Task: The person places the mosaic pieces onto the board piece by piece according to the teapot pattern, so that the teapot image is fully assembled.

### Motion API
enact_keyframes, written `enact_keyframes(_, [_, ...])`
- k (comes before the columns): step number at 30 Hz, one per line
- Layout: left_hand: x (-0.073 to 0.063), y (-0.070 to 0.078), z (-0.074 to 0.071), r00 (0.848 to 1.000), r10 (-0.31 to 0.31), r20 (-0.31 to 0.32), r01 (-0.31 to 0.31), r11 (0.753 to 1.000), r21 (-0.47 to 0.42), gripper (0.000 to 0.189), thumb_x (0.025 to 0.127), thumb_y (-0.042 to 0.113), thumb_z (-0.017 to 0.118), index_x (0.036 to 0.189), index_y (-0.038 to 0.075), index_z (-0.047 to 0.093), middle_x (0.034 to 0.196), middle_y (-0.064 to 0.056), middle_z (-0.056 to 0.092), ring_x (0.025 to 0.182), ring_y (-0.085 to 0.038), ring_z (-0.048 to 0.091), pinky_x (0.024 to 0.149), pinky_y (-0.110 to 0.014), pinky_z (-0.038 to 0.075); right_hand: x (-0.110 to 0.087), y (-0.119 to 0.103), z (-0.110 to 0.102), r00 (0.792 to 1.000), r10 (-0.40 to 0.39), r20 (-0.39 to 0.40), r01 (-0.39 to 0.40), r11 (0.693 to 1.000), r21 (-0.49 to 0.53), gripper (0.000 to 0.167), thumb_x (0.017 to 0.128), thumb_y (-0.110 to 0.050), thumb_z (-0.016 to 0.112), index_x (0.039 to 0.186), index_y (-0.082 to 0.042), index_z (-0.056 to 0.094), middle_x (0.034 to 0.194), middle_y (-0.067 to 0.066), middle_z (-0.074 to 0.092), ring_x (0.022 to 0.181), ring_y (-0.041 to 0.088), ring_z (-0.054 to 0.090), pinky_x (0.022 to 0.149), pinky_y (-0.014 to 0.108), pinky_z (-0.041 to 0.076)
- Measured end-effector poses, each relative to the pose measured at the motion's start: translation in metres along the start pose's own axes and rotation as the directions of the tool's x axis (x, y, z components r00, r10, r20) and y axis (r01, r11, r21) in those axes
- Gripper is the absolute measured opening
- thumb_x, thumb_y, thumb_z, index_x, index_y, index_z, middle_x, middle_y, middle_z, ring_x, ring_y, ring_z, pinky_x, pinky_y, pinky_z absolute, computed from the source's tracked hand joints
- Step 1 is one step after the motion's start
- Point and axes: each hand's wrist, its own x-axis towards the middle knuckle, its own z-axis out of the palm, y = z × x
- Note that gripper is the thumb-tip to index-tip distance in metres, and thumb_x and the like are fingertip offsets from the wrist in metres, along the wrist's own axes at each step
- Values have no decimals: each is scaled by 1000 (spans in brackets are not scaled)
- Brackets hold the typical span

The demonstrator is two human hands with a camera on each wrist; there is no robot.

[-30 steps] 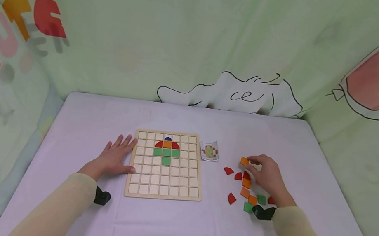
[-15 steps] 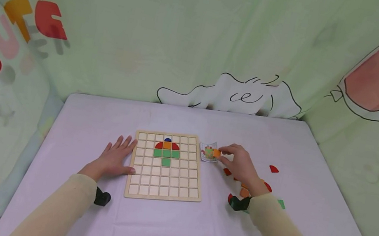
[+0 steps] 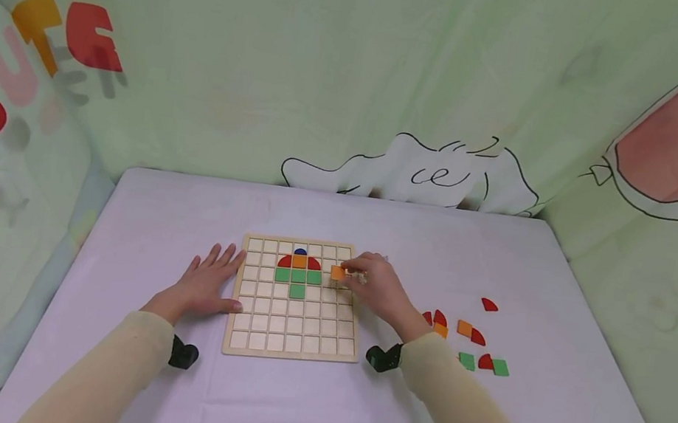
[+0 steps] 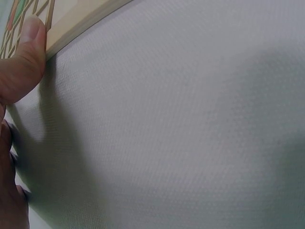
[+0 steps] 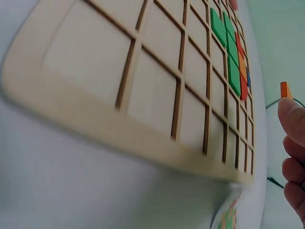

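Observation:
A wooden grid board (image 3: 278,323) lies flat on the table. Set in its cells are a blue piece (image 3: 301,252), an orange square, two red quarter-circles and several green squares (image 3: 299,276). My left hand (image 3: 205,285) rests at the board's left side with fingers spread; in the left wrist view its thumb (image 4: 31,36) lies on the rim. Between thumb and fingers, my right hand (image 3: 375,289) pinches an orange square tile (image 3: 338,273) above the board's right-hand columns. The right wrist view shows that tile raised clear of the board, edge-on.
Loose tiles lie to the right: red quarter-circles (image 3: 489,305), orange squares (image 3: 464,327) and green squares (image 3: 499,367). A printed card (image 5: 229,217) sits by the board's right edge, mostly hidden by my right hand in the head view. Fabric walls (image 3: 234,74) stand behind the table (image 3: 290,420).
My right hand has carried the orange tile left from the loose pieces, past the card, to over the board. Some loose tiles have shifted right. My left hand stays put.

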Motion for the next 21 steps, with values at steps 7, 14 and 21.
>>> enact_keyframes(7, [1,0,1,1000,2,-4,-2,1000,8,105,89,42,78,164,6,14,172,-20,5,159,-44,-4,125,-67,2,7,-21,20,999,-36,25,36,999,-28,30,91,-16,78,119,-7,76,112,8,72,107,24,62,94,40,57])
enact_keyframes(14, [2,-2,1,1000,3,2,-3,1000,9,105,89,41,78,164,5,13,172,-20,5,159,-44,-4,125,-67,1,13,-40,38,995,-63,76,63,998,1,28,92,-16,77,118,-6,76,118,9,71,112,26,61,99,41,55])
enact_keyframes(21, [3,-3,2,1000,4,3,-4,1000,10,106,89,43,77,164,6,13,172,-19,4,159,-44,-4,125,-67,2,15,-56,51,982,-140,127,157,978,-136,24,92,-18,77,114,-7,77,118,9,72,117,27,61,101,41,54])
